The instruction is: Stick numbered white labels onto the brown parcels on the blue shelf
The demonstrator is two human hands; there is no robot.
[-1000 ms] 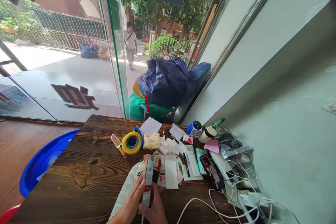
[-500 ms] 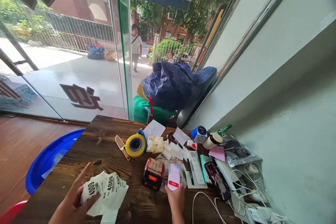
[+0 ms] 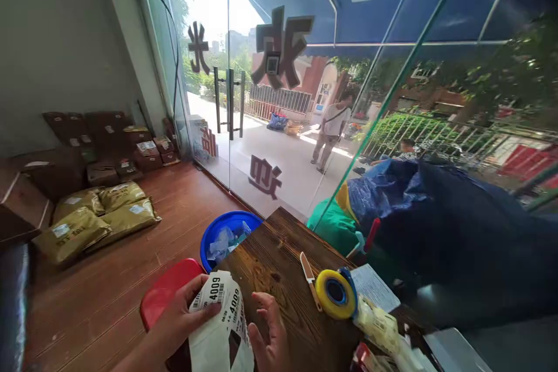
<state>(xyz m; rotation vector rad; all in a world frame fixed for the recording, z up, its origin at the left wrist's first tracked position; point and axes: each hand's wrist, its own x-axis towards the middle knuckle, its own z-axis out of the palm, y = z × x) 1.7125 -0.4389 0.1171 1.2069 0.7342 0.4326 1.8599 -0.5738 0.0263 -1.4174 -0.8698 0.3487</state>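
Note:
My left hand point(image 3: 185, 314) is closed on several white printed labels point(image 3: 231, 319) marked 4009, its thumb across their face. Beside their right edge is my right hand point(image 3: 271, 334), fingers apart and slightly curled, with nothing in it. I cannot tell whether it touches the labels. On the dark wooden table point(image 3: 300, 331) to the right lie a knife point(image 3: 308, 273) with a pale orange blade and a roll of yellow tape point(image 3: 335, 294). A written sheet of paper point(image 3: 374, 288) is behind the tape.
A blue tub point(image 3: 208, 226) with plastic scraps and a red stool-like object point(image 3: 168, 288) stand left of the table. Gold parcels point(image 3: 126, 215) and cardboard boxes point(image 3: 104, 128) occupy the floor at left. Beyond the glass, a person point(image 3: 333, 128) stands outside near a blue tarp point(image 3: 392, 192).
My view has swung left toward the glass door. My right hand has let go of the phone, now out of view, and come beside the labels. The left hand still holds them.

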